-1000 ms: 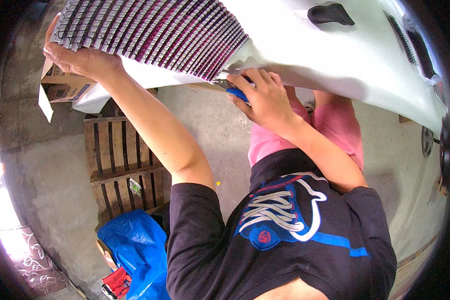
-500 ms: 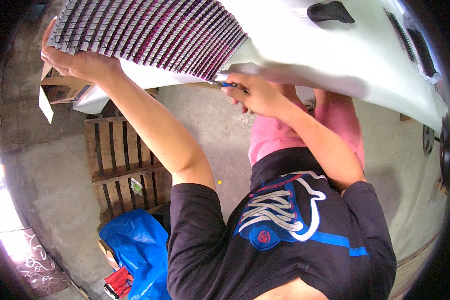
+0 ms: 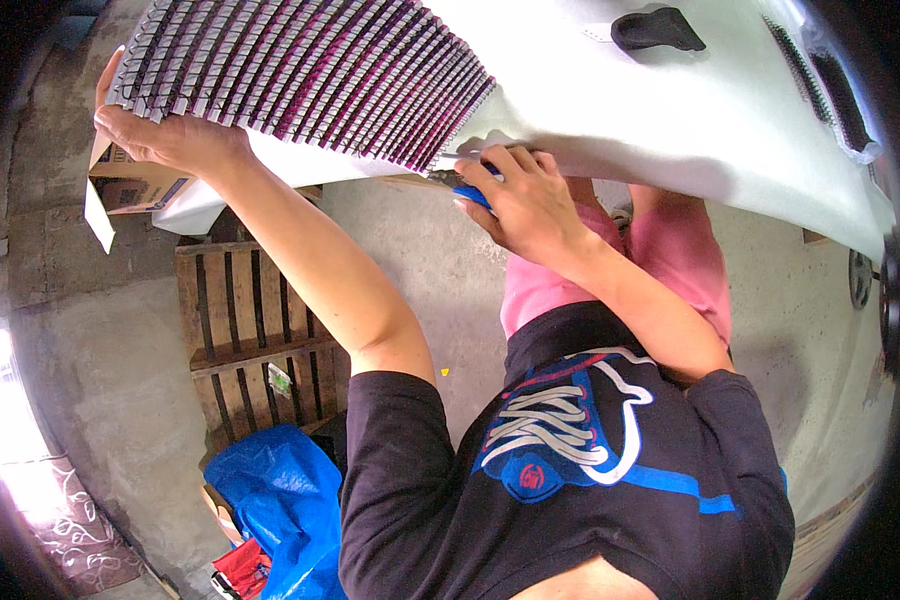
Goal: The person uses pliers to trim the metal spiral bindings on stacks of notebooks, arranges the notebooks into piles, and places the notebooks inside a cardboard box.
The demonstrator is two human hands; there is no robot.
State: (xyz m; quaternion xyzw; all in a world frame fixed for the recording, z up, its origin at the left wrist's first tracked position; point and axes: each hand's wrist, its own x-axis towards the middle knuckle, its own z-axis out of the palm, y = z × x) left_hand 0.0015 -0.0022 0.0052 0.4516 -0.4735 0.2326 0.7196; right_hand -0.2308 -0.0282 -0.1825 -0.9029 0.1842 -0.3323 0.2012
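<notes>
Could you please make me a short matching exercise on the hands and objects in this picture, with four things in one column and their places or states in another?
1. Left hand
2. Right hand
3. Dark curved piece
4. Blue plastic sheet

A. Lies on the white surface
B. Grips a blue-handled tool
C. Crumpled beside the wooden pallet
D. Holds an edge of the ribbed item

Pairs: 1-D; 2-B; 3-A; 4-C

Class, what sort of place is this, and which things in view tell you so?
Probably a small workshop, though a garage is possible: there are a wooden pallet, a bare grey floor, and a blue-handled tool in the right hand.
</notes>
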